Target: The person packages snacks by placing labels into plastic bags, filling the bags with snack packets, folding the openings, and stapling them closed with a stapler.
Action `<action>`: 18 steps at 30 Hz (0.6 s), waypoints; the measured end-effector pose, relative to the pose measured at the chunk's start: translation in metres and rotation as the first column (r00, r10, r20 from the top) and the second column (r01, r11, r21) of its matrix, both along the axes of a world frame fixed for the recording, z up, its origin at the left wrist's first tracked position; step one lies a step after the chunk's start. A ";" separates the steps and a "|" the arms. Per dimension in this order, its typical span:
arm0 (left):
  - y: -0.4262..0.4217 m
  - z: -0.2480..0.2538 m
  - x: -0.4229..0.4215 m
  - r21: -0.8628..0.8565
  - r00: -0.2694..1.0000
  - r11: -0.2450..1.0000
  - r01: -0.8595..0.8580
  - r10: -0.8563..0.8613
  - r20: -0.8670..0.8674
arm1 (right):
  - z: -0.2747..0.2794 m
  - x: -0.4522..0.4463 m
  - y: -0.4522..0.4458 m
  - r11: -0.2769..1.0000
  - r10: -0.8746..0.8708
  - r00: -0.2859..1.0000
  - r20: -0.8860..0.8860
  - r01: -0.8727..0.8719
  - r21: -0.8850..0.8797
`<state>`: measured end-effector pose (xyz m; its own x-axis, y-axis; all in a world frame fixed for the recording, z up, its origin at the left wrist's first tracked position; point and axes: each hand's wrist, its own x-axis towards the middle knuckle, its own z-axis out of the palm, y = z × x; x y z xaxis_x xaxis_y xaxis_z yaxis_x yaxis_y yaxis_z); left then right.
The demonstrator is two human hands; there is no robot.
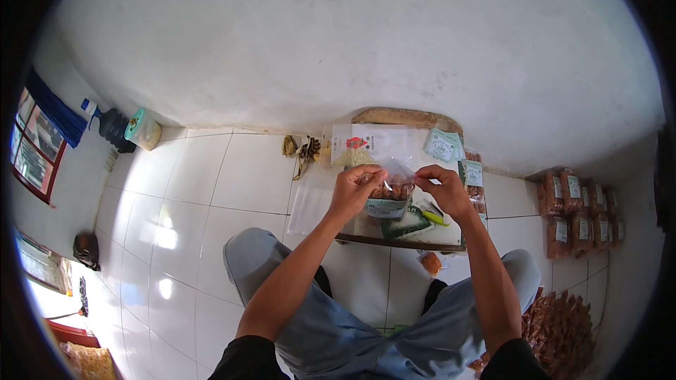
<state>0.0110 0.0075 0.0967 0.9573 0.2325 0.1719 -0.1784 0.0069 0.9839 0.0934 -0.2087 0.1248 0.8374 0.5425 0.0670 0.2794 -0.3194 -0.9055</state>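
While one side of the upper edge of a clear bag [389, 195] is pinched between the thumb and fingers of the left hand [352, 190], the opposite side is pinched likewise by the right hand [446, 188]. By this two-sided hold the film appears to be kept taut and the bag upright; whether its mouth is open or pressed flat cannot be told. The bag is held over the near part of the tabletop [384, 242], with brown pieces contained inside and a pale green label seen across its front. Printed cards [442, 145] are piled at the far right, apparently so that they can be easily reached, and a green-handled tool [435, 218] is laid just beside the bag. On the floor at right, filled packs [579, 204] are stacked closely, probably to save space. Near the left wall a lidded tub [146, 132] is placed; its contents cannot be clearly made out.
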 end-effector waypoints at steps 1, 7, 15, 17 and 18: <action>-0.001 0.000 0.000 -0.040 1.000 0.999 -0.001 0.001 -0.008 | -0.001 0.001 0.001 0.999 0.011 0.997 -0.080 -0.007 0.051; -0.001 0.001 -0.002 -0.041 1.000 0.999 -0.016 0.015 -0.002 | 0.026 -0.008 0.007 0.999 -0.025 0.994 -0.109 0.022 -0.028; -0.011 0.001 -0.002 -0.128 0.991 0.986 -0.106 0.115 0.067 | 0.015 -0.003 0.009 1.000 -0.012 0.999 -0.049 0.011 -0.028; -0.006 -0.008 0.000 0.005 0.994 0.998 -0.055 0.055 0.090 | 0.005 0.002 0.007 1.000 0.013 0.997 -0.081 -0.010 0.029; -0.004 -0.006 -0.001 0.005 0.994 0.998 -0.056 0.055 0.091 | 0.002 0.003 0.007 0.994 0.028 0.995 -0.098 -0.017 0.112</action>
<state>0.0095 0.0032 0.0912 0.9234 0.2830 0.2592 -0.2665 -0.0133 0.9637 0.0959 -0.2014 0.1271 0.8307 0.5549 0.0454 0.1926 -0.2099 -0.9586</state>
